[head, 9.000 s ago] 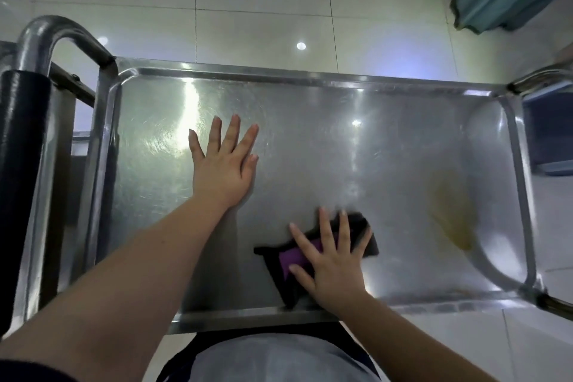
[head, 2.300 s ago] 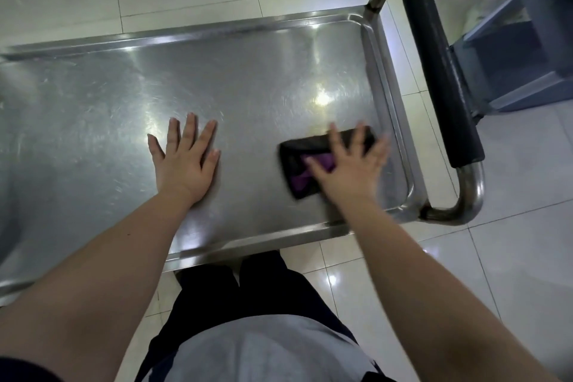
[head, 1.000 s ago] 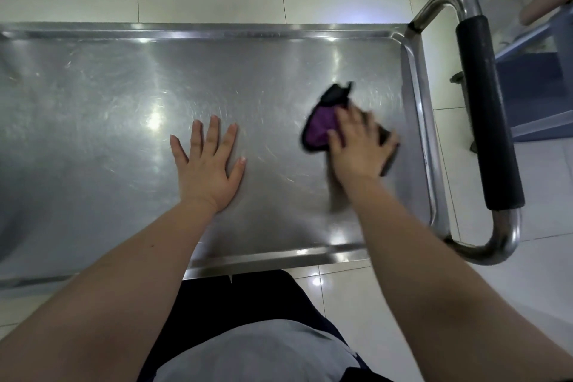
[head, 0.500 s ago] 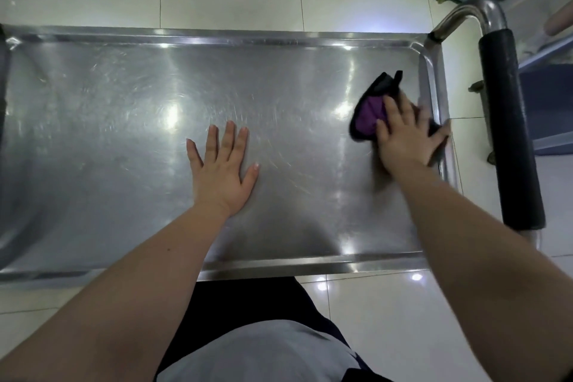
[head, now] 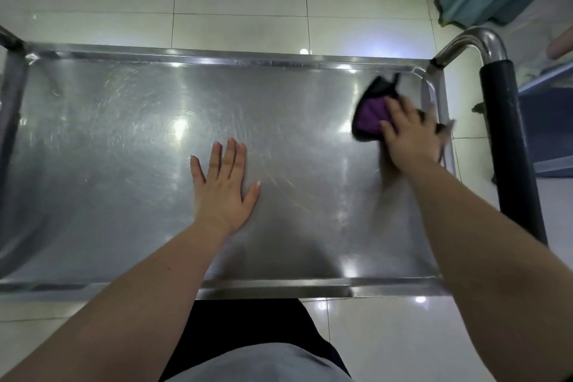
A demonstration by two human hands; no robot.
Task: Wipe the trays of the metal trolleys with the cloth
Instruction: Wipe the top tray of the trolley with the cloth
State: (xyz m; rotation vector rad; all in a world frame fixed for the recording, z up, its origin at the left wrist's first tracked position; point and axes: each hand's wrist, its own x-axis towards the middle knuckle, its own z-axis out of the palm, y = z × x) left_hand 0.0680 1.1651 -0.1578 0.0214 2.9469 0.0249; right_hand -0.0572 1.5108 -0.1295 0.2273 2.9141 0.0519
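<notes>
Right hand, motion-blurred, presses with fingers spread flat on the purple-and-black cloth in the far right corner of the tray, just beside its raised rim. Left hand lies palm down, fingers straight, on bare metal near the tray's middle. A black-sleeved trolley handle stands to the right.
</notes>
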